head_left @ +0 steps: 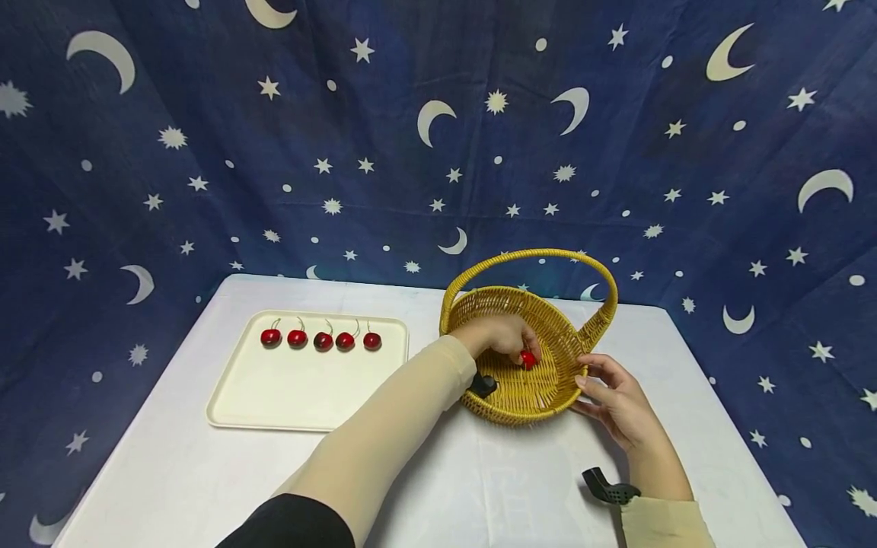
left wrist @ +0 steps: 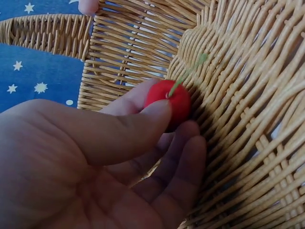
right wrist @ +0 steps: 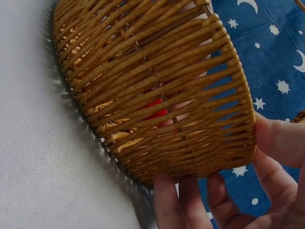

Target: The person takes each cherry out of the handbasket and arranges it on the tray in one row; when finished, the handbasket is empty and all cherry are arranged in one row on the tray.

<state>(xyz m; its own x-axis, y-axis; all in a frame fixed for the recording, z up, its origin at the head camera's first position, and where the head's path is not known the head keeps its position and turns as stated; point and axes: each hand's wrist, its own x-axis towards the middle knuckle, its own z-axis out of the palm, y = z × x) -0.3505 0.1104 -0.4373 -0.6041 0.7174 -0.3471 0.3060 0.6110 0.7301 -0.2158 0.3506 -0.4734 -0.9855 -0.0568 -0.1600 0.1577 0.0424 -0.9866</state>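
Observation:
Inside the yellow wicker basket (head_left: 510,411), my left hand (head_left: 500,335) pinches a red cherry (left wrist: 178,102) between thumb and fingers, close to the woven bottom. A green stem stands up from the cherry in the left wrist view. My right hand (head_left: 620,403) holds the basket's right side, thumb at the rim and fingers against the outer wall (right wrist: 190,138). Through the weave, the right wrist view shows a bit of red. On a cream tray (head_left: 288,392) to the left, several dark red cherries (head_left: 323,341) with stems lie in a row.
The basket's tall arched handle (head_left: 530,253) rises over the bowl. A white cloth covers the table (head_left: 493,487). Behind it hangs a dark blue curtain (head_left: 384,114) with moons and stars. A black wrist device (head_left: 610,487) sits by my right sleeve.

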